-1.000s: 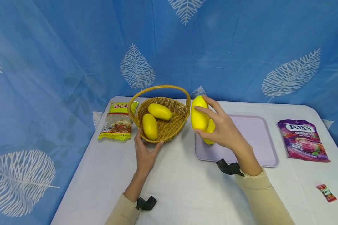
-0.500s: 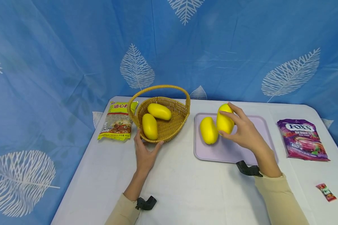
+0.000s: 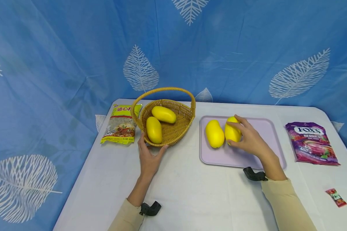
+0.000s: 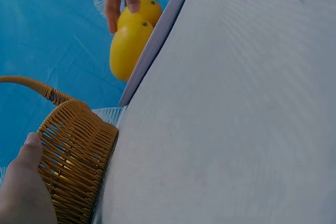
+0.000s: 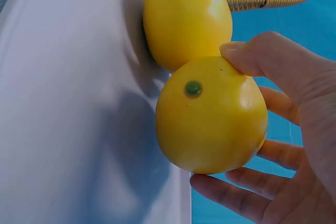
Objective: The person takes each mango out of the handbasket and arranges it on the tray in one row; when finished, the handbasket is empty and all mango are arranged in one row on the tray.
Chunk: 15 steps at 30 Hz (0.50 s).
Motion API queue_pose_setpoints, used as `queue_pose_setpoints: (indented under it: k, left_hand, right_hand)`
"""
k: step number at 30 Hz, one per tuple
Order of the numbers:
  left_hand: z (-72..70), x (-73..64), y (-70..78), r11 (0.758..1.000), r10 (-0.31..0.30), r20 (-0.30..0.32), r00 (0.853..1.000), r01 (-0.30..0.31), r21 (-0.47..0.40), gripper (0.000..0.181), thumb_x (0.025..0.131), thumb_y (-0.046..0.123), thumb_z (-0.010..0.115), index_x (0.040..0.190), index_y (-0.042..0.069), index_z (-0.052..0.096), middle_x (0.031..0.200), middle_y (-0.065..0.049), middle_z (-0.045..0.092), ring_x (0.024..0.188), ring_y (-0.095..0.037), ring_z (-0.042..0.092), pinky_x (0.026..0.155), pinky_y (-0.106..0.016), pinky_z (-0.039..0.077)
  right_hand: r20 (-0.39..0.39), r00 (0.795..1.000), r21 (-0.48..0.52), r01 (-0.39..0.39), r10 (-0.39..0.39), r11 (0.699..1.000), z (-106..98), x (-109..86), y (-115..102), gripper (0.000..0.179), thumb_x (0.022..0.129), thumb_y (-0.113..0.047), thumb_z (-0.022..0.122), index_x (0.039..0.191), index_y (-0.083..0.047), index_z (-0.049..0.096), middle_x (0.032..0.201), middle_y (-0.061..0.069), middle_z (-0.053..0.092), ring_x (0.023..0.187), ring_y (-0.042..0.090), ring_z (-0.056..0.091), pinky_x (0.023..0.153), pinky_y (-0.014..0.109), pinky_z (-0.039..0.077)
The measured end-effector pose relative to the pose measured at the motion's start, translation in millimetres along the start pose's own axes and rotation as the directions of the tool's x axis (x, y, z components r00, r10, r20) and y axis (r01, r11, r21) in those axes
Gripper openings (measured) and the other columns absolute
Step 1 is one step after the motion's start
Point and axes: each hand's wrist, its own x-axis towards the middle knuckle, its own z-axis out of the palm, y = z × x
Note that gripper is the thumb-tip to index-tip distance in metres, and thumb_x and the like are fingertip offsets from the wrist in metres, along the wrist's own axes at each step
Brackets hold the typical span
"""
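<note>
My right hand (image 3: 248, 138) holds a yellow mango (image 5: 210, 119) between thumb and fingers at the tray's middle; whether it touches the tray is hard to tell. Left of it, a second mango (image 3: 215, 133) lies on the pale purple tray (image 3: 266, 154), close beside the held one. My left hand (image 3: 149, 160) rests against the near left end of a woven wicker basket (image 3: 179, 128), thumb and fingers spread along its outside. In the left wrist view the thumb (image 4: 26, 166) lies straight on the weave. Two more mangoes, one upper (image 3: 164, 114) and one lower (image 3: 154, 130), lie inside the basket.
A macaroni bag (image 3: 120, 125) lies left of the basket, whose tall handle (image 3: 167, 88) arches over it. Right of the tray lies a purple Fox's candy bag (image 3: 312, 143), with a small red wrapped candy (image 3: 336, 197) nearer the front. A blue curtain (image 3: 234, 57) hangs behind the white table.
My right hand has carried its mango rightward from near the basket, then lowered it toward the tray beside the other mango. The left hand and basket have stayed put.
</note>
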Motion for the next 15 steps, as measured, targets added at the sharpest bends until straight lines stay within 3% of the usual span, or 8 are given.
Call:
queue_pose_setpoints:
  k: [15]
  left_hand:
    - [-0.2, -0.1, 0.2, 1.000, 0.006, -0.002, 1.000, -0.006, 0.014, 0.101, 0.081, 0.043, 0.079, 0.155, 0.011, 0.017, 0.152, -0.013, 0.031, 0.128, -0.026, 0.043, 0.095, -0.042, 0.044]
  right_hand:
    - [0.116, 0.991, 0.016, -0.075, 0.072, 0.997, 1.7, 2.4, 4.0, 0.073, 0.084, -0.017, 0.076, 0.147, -0.006, 0.043, 0.160, 0.026, 0.017, 0.139, 0.054, 0.023, 0.107, 0.070, 0.025]
